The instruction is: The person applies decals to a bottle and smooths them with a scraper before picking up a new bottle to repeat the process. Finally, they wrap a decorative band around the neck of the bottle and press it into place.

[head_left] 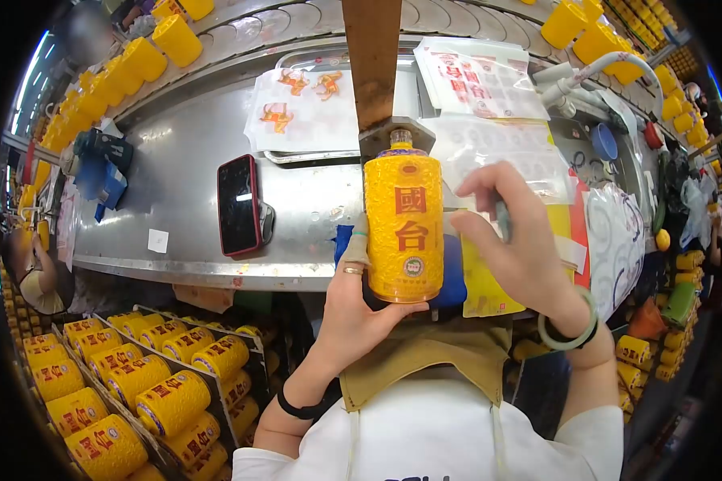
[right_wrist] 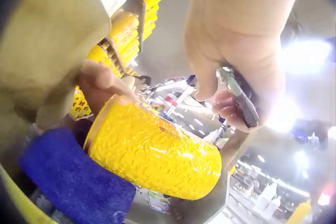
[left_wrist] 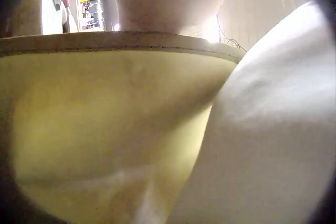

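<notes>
A yellow embossed bottle [head_left: 403, 228] with red characters stands upright in the middle of the head view, its cap under a metal bracket on a wooden post [head_left: 373, 64]. My left hand [head_left: 357, 276] grips the bottle's lower part from the left and below; it has a ring and a taped finger. My right hand [head_left: 497, 212] hovers just right of the bottle and pinches a thin grey tool [head_left: 502, 220]. In the right wrist view that tool [right_wrist: 239, 95] sits in curled fingers above the bottle [right_wrist: 157, 153]. The left wrist view shows only apron cloth [left_wrist: 105, 129] and white fabric [left_wrist: 273, 145].
A steel table [head_left: 176, 152] carries a phone [head_left: 239, 204], sticker sheets [head_left: 301, 100] and a blue cloth [head_left: 453, 276] under the bottle. Crates of yellow bottles [head_left: 136, 377] sit low on the left. More yellow bottles [head_left: 136, 60] line the conveyor behind.
</notes>
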The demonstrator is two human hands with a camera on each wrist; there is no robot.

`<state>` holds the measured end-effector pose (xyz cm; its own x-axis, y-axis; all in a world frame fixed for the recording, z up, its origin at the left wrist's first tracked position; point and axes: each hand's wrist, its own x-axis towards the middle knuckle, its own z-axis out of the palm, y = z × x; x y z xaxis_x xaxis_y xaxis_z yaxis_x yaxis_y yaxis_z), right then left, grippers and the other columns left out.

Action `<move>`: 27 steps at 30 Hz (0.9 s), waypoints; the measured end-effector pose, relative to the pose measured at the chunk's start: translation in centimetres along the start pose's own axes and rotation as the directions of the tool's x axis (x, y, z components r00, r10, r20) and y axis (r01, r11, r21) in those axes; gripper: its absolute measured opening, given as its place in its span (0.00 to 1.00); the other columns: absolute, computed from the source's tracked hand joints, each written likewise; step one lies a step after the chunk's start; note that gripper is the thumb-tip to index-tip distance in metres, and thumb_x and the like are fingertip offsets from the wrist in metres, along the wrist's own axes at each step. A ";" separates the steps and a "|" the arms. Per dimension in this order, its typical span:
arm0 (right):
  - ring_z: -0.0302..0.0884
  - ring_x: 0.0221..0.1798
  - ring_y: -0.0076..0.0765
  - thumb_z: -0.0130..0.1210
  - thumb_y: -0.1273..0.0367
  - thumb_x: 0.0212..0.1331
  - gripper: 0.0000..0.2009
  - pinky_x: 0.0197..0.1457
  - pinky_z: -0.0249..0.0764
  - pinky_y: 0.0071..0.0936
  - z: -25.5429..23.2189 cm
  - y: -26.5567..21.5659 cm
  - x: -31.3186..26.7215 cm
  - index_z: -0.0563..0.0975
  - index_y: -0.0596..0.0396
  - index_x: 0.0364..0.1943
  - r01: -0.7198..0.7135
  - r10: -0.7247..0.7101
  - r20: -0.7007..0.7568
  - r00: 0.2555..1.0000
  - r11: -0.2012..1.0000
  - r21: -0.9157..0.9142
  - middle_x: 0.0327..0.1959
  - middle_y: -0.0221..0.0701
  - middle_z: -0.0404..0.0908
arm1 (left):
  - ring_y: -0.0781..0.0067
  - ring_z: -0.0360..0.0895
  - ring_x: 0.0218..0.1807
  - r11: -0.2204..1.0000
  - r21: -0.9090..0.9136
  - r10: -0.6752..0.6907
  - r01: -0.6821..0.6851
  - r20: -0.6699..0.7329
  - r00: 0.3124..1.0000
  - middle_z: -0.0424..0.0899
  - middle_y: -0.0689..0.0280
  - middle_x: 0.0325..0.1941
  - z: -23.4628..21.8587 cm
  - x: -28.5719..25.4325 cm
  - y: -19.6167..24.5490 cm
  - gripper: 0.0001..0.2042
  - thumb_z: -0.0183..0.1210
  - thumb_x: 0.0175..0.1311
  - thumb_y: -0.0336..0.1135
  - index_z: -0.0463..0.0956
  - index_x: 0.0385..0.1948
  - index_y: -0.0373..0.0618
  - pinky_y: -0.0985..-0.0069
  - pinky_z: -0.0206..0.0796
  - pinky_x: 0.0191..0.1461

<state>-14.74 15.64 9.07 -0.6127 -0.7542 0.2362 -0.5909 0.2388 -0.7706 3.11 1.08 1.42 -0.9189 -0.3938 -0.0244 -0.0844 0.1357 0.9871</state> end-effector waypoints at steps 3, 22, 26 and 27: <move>0.65 0.38 0.24 0.68 0.71 0.63 0.14 0.44 0.67 0.23 1.6 1.7 -2.7 0.75 0.55 0.47 -0.252 0.257 0.028 0.966 0.912 0.324 0.35 0.25 0.69 | 0.51 0.74 0.71 0.986 0.148 0.089 -0.079 -0.063 0.994 0.72 0.45 0.70 0.4 -0.3 0.1 0.54 0.84 0.47 0.37 0.57 0.75 0.27 0.61 0.68 0.70; 0.63 0.39 0.16 0.69 0.67 0.66 0.15 0.43 0.65 0.18 5.2 1.4 -6.3 0.70 0.54 0.43 -0.471 0.437 0.224 0.871 0.615 0.632 0.36 0.21 0.67 | 0.61 0.53 0.83 0.934 -0.351 -0.058 0.067 0.038 0.998 0.49 0.54 0.84 1.0 -0.6 1.2 0.46 0.57 0.68 0.19 0.34 0.82 0.38 0.62 0.49 0.83; 0.63 0.38 0.16 0.69 0.67 0.66 0.15 0.43 0.65 0.18 5.3 0.6 -5.3 0.70 0.53 0.41 -0.494 0.492 0.192 0.849 0.611 0.618 0.35 0.20 0.67 | 0.61 0.54 0.83 0.942 -0.334 -0.024 0.036 0.039 0.999 0.50 0.54 0.84 1.0 -0.7 0.8 0.45 0.57 0.69 0.19 0.35 0.82 0.38 0.62 0.50 0.83; 0.63 0.37 0.16 0.69 0.67 0.65 0.15 0.42 0.65 0.18 5.5 0.6 -5.2 0.70 0.53 0.41 -0.488 0.494 0.171 0.852 0.634 0.600 0.34 0.20 0.67 | 0.61 0.54 0.83 0.947 -0.319 -0.029 0.039 0.034 0.999 0.50 0.54 0.84 1.1 -0.7 0.6 0.45 0.57 0.68 0.19 0.35 0.82 0.38 0.62 0.50 0.82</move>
<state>-9.03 16.34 4.15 -0.7245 -0.6296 -0.2807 0.2390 0.1524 -0.9590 3.30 2.40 1.88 -0.9287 -0.3662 -0.0587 0.0074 -0.1765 0.9843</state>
